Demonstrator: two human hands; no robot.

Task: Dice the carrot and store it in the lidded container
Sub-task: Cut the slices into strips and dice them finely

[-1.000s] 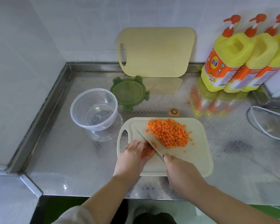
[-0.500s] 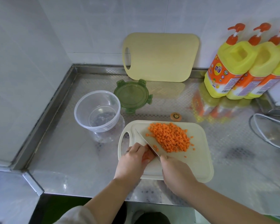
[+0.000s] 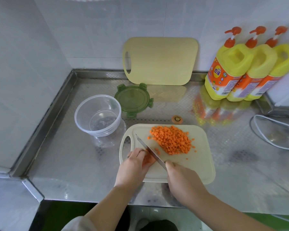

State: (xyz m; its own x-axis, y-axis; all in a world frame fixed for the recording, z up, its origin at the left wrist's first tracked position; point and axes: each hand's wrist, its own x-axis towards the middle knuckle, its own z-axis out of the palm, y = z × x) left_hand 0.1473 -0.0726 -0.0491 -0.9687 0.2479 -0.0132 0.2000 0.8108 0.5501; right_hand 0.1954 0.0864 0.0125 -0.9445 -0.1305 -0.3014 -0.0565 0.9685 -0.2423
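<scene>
Dicing in progress, container empty

Left hand: fingers curled down, pinning a small carrot piece on the near-left part of the board. Most of the piece is hidden under the fingers.

Right hand: clenched round the knife handle, which the hand hides. The blade runs diagonally up-left, flat side against the left fingertips, tip pointing toward the board's handle hole.

Dice pile: heaped on the far middle of the board, just right of the blade. A few loose bits lie scattered around it.

Container: clear, round, nothing in it, on the counter just left of the board's far corner.

Lid: green, four clips, flat on the counter behind the container and to its right, off it.

Carrot top: lies on the counter just behind the board's far edge.

Spare board: leans on the back wall.

Three yellow pump bottles stand in a row at the back right.
</scene>
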